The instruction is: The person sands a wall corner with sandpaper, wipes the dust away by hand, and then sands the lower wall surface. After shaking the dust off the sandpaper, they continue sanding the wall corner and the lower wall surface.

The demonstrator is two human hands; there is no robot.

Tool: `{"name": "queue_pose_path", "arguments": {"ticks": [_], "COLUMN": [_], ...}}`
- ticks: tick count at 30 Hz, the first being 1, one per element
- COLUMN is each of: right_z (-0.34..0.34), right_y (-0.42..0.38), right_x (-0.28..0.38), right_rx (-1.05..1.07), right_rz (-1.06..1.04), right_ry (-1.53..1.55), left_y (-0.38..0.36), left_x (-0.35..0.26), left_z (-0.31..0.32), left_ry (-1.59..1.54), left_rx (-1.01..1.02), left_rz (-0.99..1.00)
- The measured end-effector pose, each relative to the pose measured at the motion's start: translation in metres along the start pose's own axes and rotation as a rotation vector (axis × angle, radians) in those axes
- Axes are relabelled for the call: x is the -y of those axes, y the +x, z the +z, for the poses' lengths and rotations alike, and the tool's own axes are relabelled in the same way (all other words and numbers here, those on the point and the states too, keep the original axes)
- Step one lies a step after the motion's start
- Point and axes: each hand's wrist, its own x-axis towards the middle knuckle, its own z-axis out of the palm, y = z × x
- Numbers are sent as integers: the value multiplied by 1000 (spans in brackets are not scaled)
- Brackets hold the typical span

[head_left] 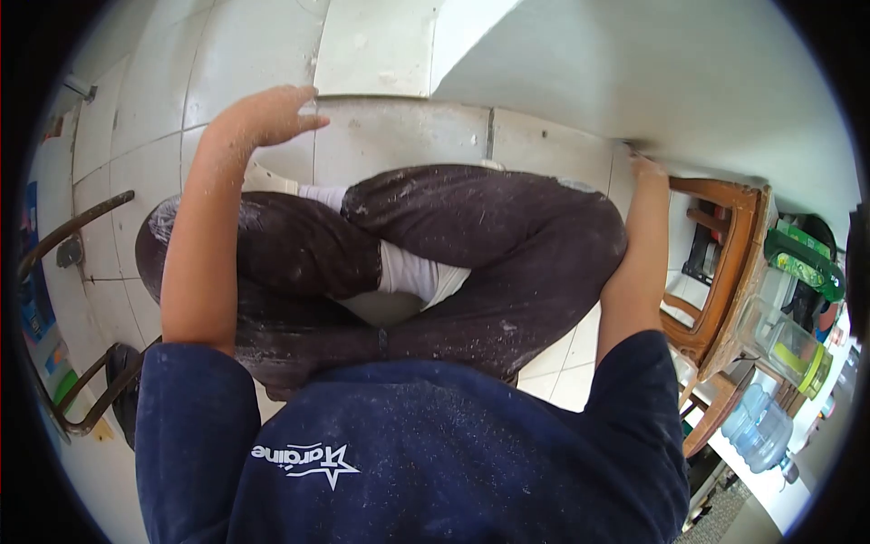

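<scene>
My left hand point(268, 120) hovers over the pale tiles point(217, 72). Its fingers are stretched out with the thumb apart, and nothing is between them. Just right of its fingertips lies the edge of a whitish tile point(373, 50) with a dark gap along its near side. My right hand point(645, 166) reaches low at the far right, where the tiles meet the grey wall point(634, 82). Its small, partly hidden fingers are beside a dark spot there; I cannot tell whether they hold anything. My crossed legs in dusty dark trousers point(489, 218) fill the space between both arms.
To the right stands a wooden chair point(745, 263) close to my right forearm. Beyond it are a green pack point(805, 258), a clear jar with a green lid point(797, 354) and a blue water bottle point(757, 426). A brown metal frame point(82, 227) juts in at left.
</scene>
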Motion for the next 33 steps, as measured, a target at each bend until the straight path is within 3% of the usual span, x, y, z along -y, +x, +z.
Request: {"name": "queue_pose_path", "arguments": {"ticks": [9,17,23,29,33], "right_z": [13,-3,25,-80,-80], "right_y": [-4,-13,9,-4,-18], "right_x": [-4,3,-18,48,67], "right_rx": [2,4,-37,-124,-179], "right_rz": [11,9,13,-151,-250], "right_ry": [-7,36,65,265,339], "left_y": [-9,-6,-5,-10,-10], "left_x": [-11,-8,-10,-11,-11], "left_z": [-11,-9,-10,-13,-17], "left_ry": [20,10,-5,-22,-26], "left_rx": [6,-26,-20,-1,-3], "left_rz": [-122,-97,-61,-138,-127]}}
